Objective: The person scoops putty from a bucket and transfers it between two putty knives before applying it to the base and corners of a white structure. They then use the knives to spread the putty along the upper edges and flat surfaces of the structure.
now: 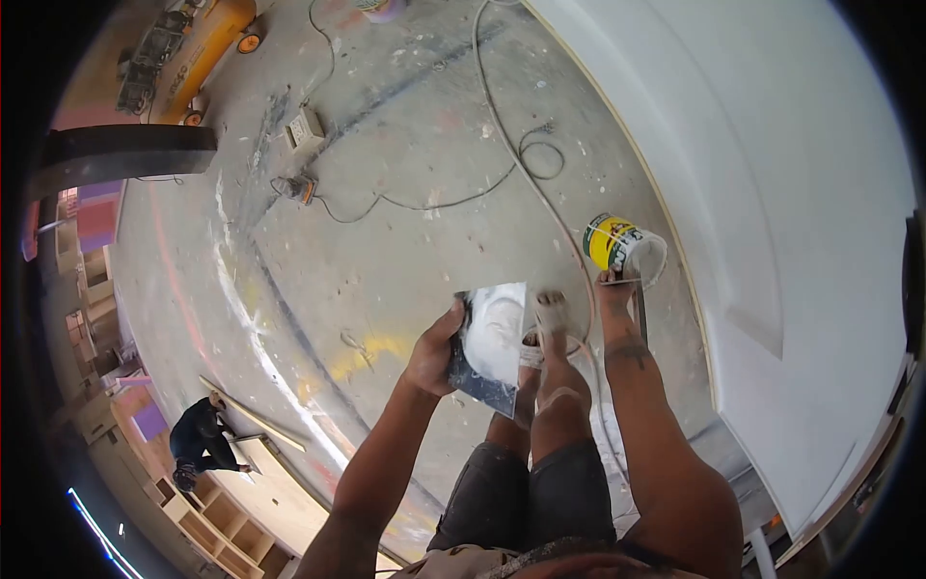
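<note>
My left hand [436, 355] is closed round the edge of a flat square board [487, 382], its thumb on the upper face. A broad smear of white paste [495, 333] covers much of that board. To the right, my right hand [615, 289] is closed right by the front of a bucket [610, 242] with a yellow and green label and white-coated inside. A thin flat-edged tool [627, 281], seen nearly edge-on, shows at its fingers; I cannot tell its exact kind.
A large white panel [772, 193] runs along the right. A hose [526, 164] and cord cross the stained floor [386, 261] near a sander [295, 187] and a socket box [305, 130]. An orange compressor [198, 58] stands far left. A person [201, 436] crouches by wooden boards [280, 482].
</note>
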Action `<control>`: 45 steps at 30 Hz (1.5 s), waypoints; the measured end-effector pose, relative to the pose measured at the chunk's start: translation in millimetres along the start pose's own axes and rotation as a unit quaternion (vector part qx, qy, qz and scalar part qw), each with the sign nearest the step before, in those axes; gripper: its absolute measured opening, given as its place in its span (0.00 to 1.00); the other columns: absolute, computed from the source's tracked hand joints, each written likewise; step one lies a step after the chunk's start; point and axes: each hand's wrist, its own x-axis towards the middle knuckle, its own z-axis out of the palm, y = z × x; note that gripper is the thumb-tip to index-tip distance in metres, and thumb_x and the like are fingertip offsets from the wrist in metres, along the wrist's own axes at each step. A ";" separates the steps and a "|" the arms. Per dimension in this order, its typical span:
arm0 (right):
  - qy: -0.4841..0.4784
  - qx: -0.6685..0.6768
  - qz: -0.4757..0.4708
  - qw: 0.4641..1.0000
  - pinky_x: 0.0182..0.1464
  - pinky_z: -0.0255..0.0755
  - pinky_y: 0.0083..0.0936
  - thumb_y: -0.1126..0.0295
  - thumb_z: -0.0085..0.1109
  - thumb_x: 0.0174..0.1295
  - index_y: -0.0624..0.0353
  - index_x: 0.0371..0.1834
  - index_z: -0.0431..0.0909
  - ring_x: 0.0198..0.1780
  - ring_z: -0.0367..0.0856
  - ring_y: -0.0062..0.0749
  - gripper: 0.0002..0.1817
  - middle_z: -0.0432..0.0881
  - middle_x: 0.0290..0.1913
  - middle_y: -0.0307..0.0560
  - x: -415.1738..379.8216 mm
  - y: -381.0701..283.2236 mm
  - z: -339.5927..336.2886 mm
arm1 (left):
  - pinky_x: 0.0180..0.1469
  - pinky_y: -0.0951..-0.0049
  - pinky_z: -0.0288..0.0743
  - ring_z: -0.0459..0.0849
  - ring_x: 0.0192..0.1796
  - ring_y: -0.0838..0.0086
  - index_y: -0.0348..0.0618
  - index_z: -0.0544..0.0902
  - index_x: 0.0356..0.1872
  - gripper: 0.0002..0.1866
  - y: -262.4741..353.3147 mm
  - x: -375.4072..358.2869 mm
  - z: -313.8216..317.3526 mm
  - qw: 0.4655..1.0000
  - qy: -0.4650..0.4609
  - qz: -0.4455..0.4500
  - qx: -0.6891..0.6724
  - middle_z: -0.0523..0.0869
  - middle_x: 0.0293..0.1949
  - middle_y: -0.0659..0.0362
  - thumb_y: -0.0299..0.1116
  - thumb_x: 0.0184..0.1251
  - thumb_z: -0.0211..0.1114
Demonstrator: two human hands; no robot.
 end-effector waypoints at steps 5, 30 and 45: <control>0.079 -0.052 0.014 0.995 0.23 0.61 0.29 0.51 0.52 0.62 0.53 0.33 0.77 0.16 0.67 0.29 0.16 0.77 0.22 0.35 63.8 33.9 55.4 | 0.65 0.59 0.76 0.83 0.61 0.62 0.36 0.69 0.69 0.34 22.6 13.1 8.1 0.996 0.046 0.069 -0.045 0.81 0.61 0.50 0.54 0.74 0.60; -0.209 -0.525 0.299 0.769 0.48 0.85 0.42 0.65 0.63 0.70 0.58 0.61 0.75 0.42 0.88 0.37 0.20 0.86 0.47 0.43 -58.8 99.6 581.3 | 0.58 0.57 0.80 0.85 0.56 0.59 0.39 0.71 0.67 0.30 405.9 -3.8 206.8 0.962 -0.059 0.235 -0.128 0.84 0.56 0.50 0.50 0.76 0.57; -0.149 -0.586 -0.172 0.778 0.39 0.72 0.17 0.69 0.65 0.67 0.66 0.46 0.82 0.37 0.76 0.14 0.11 0.82 0.34 0.37 -233.0 325.9 938.4 | 0.49 0.78 0.77 0.81 0.46 0.82 0.41 0.78 0.55 0.17 687.8 84.2 272.5 0.938 -0.034 0.307 0.157 0.84 0.45 0.64 0.44 0.84 0.50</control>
